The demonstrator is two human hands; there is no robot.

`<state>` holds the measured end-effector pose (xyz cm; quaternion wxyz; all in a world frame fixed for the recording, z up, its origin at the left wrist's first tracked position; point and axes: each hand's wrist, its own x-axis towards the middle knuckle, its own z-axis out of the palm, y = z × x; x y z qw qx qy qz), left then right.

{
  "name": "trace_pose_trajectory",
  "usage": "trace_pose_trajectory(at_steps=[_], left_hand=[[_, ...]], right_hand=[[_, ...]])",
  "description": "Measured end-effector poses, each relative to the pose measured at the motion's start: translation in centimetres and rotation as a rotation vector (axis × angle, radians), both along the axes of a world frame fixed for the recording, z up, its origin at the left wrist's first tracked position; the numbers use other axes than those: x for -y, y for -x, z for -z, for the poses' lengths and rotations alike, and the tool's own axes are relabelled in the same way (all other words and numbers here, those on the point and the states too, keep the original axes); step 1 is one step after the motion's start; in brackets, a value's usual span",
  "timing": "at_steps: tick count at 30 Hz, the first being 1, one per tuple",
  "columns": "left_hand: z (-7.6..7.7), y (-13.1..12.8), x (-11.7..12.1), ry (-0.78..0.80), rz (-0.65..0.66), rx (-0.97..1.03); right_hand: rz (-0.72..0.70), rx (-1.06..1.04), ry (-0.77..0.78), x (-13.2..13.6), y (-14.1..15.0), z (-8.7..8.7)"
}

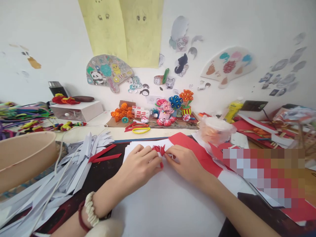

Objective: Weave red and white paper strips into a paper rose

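Observation:
My left hand [138, 166] and my right hand [184, 161] meet over a small folded red paper piece [159, 150], both pinching it with curled fingers. The piece rests just above a white sheet [168, 197] that covers the dark table in front of me. A bead bracelet and a red cord sit on my left wrist. A larger red paper sheet [197, 151] lies under and beyond my right hand.
A heap of white paper strips [61, 171] and two red strips [103, 155] lie to the left, beside a tan bowl [22, 158]. Paper flowers in pots [172, 105], a yellow loop [141, 130] and a plastic-wrapped cup [216, 130] stand behind. Pipe cleaners [22, 113] crowd the far left.

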<state>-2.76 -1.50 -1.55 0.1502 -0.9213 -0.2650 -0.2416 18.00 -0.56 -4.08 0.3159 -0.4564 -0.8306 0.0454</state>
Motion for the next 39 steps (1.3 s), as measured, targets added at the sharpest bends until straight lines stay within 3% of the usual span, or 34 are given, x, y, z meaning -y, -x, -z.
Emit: trace_pose_trajectory(at_steps=[7,13,17,24,39], left_hand=[[0.62,0.16,-0.2,-0.136,-0.003,-0.069],[0.86,0.05,-0.28,-0.132,0.006,-0.097],[0.99,-0.11,-0.22,-0.135,0.024,-0.098],[0.75,-0.1,0.03,-0.174,-0.008,-0.114],[0.37,-0.37,0.48,-0.337,0.106,-0.183]], right_hand=[[0.038,0.099,-0.201,0.02,-0.49,-0.54],[-0.136,0.157,-0.323,0.26,-0.53,-0.37],[-0.163,0.198,-0.389,0.19,-0.26,-0.11],[-0.231,0.228,-0.444,0.07,-0.33,0.25],[-0.316,0.277,-0.476,-0.01,-0.21,0.38]])
